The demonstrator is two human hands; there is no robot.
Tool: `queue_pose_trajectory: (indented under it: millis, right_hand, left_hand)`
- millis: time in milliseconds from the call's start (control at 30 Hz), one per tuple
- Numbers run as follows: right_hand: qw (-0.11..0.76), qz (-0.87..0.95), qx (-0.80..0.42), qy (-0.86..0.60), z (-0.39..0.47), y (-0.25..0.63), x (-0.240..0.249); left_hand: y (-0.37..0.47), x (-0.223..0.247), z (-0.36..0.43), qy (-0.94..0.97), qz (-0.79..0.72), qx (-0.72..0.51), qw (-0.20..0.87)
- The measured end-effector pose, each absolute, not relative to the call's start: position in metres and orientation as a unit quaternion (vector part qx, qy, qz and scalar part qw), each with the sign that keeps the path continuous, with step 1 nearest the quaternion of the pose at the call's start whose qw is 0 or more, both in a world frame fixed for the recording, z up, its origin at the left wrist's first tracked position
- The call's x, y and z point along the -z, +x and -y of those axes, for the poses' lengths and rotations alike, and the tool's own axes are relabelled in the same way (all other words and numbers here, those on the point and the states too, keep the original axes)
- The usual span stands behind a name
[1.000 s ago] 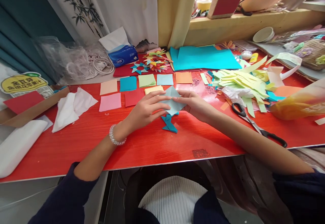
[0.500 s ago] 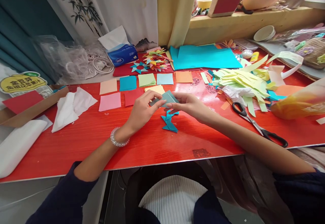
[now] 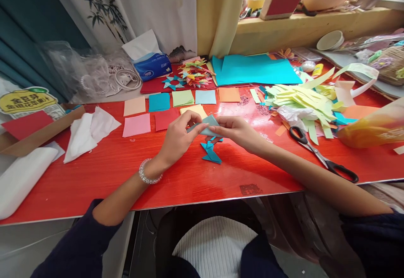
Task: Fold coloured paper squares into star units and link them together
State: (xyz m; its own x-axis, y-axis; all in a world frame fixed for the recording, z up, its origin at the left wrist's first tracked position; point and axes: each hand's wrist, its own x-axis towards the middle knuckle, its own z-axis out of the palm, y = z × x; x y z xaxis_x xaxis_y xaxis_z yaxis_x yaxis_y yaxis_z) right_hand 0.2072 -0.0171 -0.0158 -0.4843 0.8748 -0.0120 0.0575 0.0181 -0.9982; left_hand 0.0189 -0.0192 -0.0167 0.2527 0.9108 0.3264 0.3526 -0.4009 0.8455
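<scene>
Between both hands, above the red table point(image 3: 126, 173), is a pale blue sheet of paper point(image 3: 211, 121) that looks partly folded. My left hand point(image 3: 180, 137) pinches its left side with the thumb on top. On the right side, my right hand point(image 3: 232, 129) grips it, thumb near the other thumb. Just below the hands lie folded blue paper pieces point(image 3: 212, 154), partly covered by the right fingers. Behind the hands are small stacks of square paper: yellow point(image 3: 197, 110), red point(image 3: 166, 119), pink point(image 3: 136, 125), light blue point(image 3: 205, 96) and orange point(image 3: 229, 94).
Black-handled scissors point(image 3: 322, 156) lie open at the right, beside a heap of pale green paper strips point(image 3: 296, 97). Large blue sheets point(image 3: 255, 71) and a tissue pack point(image 3: 153, 65) stand at the back. Crumpled tissues point(image 3: 90, 133) and a cardboard tray point(image 3: 44, 133) are at the left.
The pale blue paper has been tilted or folded over and now shows a narrower shape. Both thumbs have come closer together on it.
</scene>
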Motion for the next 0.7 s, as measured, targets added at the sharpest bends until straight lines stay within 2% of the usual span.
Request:
queue_pose_trajectory:
  millis: [467,700]
  right_hand:
    - [0.345,0.623,-0.596,-0.371,0.0190,0.2075,0.0160]
    - [0.377,0.604,-0.599,-0.367,0.0176,0.2095,0.0138]
  left_hand:
    - [0.0209,0.0176,0.0190,0.695,-0.448,-0.445,0.344]
    - [0.0161,0.0085,0.0161,0.692,-0.432,-0.359,0.453]
